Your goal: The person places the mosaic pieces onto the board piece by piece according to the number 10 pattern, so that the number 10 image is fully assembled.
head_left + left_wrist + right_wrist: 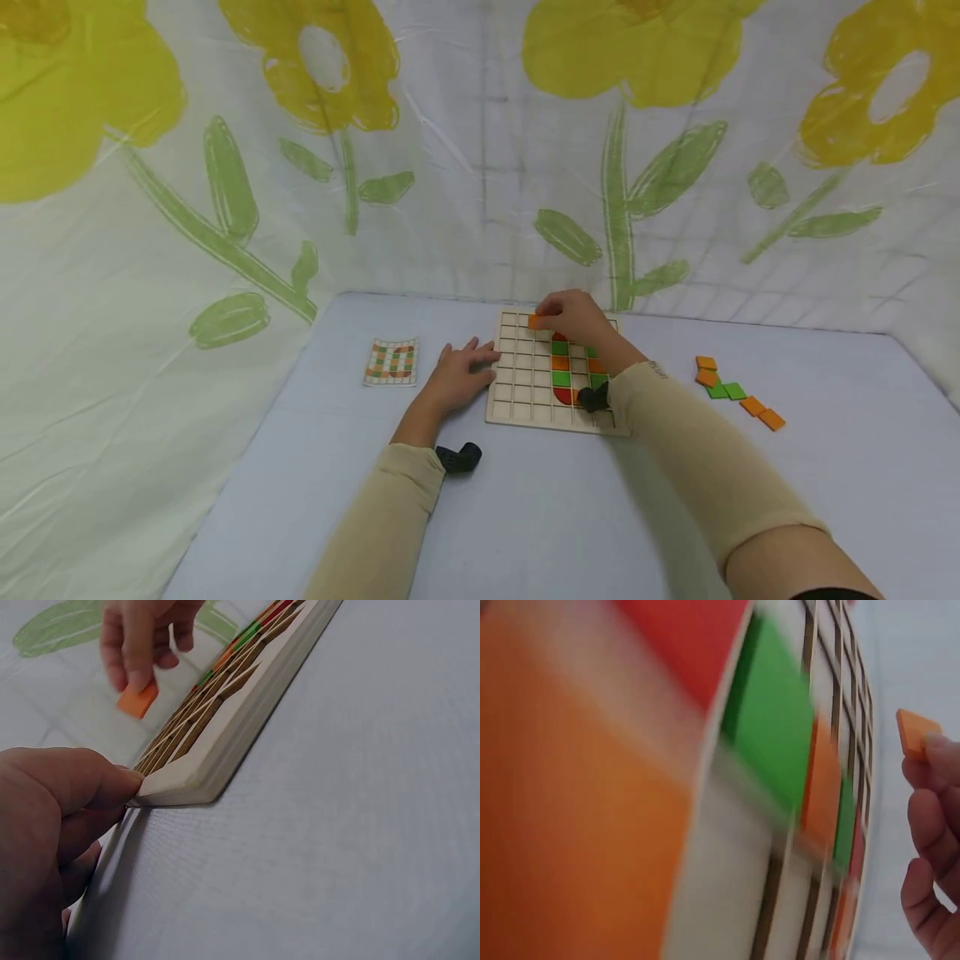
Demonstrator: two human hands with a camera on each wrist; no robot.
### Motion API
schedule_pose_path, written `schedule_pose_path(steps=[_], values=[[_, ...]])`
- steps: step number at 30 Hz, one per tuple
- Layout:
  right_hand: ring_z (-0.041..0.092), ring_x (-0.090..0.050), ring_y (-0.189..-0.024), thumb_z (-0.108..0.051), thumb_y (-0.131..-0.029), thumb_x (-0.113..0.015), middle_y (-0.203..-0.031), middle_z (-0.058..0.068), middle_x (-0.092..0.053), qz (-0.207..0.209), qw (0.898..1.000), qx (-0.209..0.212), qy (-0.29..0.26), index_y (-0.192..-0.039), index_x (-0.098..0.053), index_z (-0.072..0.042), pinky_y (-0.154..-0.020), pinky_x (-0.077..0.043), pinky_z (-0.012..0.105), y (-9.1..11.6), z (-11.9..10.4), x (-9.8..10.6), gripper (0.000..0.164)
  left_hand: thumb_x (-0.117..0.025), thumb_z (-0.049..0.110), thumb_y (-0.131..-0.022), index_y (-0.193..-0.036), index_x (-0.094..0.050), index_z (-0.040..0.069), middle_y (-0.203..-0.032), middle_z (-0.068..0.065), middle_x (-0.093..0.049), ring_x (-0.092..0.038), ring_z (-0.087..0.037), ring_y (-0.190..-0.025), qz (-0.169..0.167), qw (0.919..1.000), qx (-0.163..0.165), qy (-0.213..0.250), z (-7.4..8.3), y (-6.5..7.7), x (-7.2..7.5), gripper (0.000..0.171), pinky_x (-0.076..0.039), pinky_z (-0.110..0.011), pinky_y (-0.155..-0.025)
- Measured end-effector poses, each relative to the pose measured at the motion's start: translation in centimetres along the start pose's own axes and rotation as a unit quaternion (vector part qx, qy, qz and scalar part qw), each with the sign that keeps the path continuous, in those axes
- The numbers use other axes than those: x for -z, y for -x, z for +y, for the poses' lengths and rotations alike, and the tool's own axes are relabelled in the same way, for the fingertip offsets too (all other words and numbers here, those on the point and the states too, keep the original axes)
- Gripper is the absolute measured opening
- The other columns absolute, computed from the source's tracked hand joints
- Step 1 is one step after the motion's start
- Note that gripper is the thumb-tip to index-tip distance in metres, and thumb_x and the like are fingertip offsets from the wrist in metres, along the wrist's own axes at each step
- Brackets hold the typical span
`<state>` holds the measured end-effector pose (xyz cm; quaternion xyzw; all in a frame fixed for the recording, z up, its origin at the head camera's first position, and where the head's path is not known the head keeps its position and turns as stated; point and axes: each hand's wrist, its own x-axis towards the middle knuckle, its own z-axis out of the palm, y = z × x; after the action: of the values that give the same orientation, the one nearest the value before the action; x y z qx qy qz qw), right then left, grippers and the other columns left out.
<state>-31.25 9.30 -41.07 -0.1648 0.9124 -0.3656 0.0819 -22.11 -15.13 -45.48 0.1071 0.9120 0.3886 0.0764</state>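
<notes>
A wooden grid board (522, 387) lies on the table, with red, green and orange tiles set in some squares on its right half. Between thumb and fingertips, my right hand (577, 319) pinches an orange square tile (536, 322) over the board's far left part. The right wrist view shows this orange tile (915, 733) held clear of the grid. My left hand (456, 377) rests at the board's left edge, fingers spread in the head view. In the left wrist view, the left thumb (97, 776) touches the board near its corner.
A small pattern card (392, 362) with a coloured grid lies left of the left hand. To the right of the board, several loose orange tiles (771, 418) and green tiles (735, 391) lie in a slanting row. A flowered curtain (450, 208) hangs behind the table.
</notes>
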Motion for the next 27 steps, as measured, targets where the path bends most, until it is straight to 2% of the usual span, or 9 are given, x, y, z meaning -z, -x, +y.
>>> schedule_pose_path(steps=[8, 17, 23, 27], values=[[0.024, -0.063, -0.101, -0.026, -0.089, -0.074, -0.107, 0.004, -0.071, 0.01, 1.0, -0.013, -0.015, -0.1, -0.075, -0.015, -0.089, -0.054, 0.042, -1.7, -2.1, -2.9, 0.015, -0.062, 0.026, -0.096, -0.132, -0.064, 0.021, -0.15, 0.01, -0.047, -0.023, -0.015, -0.15, -0.003, 1.0, -0.003, -0.003, 0.1, 0.0, 0.2, 0.036, 0.005, -0.042, -0.126], [0.025, -0.063, -0.102, -0.022, -0.09, -0.07, -0.108, 0.006, -0.071, -0.021, 0.999, -0.038, 0.014, -0.101, -0.076, -0.014, -0.091, -0.054, 0.04, -2.3, -2.6, -3.8, 0.014, -0.061, 0.027, -0.096, -0.133, -0.064, 0.022, -0.15, 0.011, -0.046, -0.022, -0.014, -0.15, -0.007, 1.0, -0.003, -0.004, 0.0, 0.0, 0.1, 0.037, 0.005, -0.042, -0.126], [0.023, -0.062, -0.103, -0.022, -0.092, -0.068, -0.109, 0.004, -0.072, -0.038, 0.995, -0.037, 0.079, -0.102, -0.076, -0.013, -0.094, -0.053, 0.039, -2.4, -3.1, -4.0, 0.016, -0.061, 0.026, -0.096, -0.132, -0.064, 0.022, -0.15, 0.01, -0.047, -0.023, -0.015, -0.15, -0.004, 0.9999, -0.008, -0.007, -0.3, -0.1, 0.0, 0.036, 0.004, -0.043, -0.126], [0.025, -0.062, -0.109, -0.024, -0.095, -0.064, -0.116, 0.005, -0.071, -0.058, 0.992, -0.019, 0.113, -0.109, -0.076, -0.014, -0.096, -0.052, 0.042, -2.1, -3.5, -3.2, 0.021, -0.061, 0.026, -0.096, -0.131, -0.065, 0.02, -0.149, 0.008, -0.048, -0.024, -0.016, -0.15, -0.002, 0.9999, -0.01, -0.003, -0.2, -0.1, 0.1, 0.036, 0.004, -0.044, -0.126]])
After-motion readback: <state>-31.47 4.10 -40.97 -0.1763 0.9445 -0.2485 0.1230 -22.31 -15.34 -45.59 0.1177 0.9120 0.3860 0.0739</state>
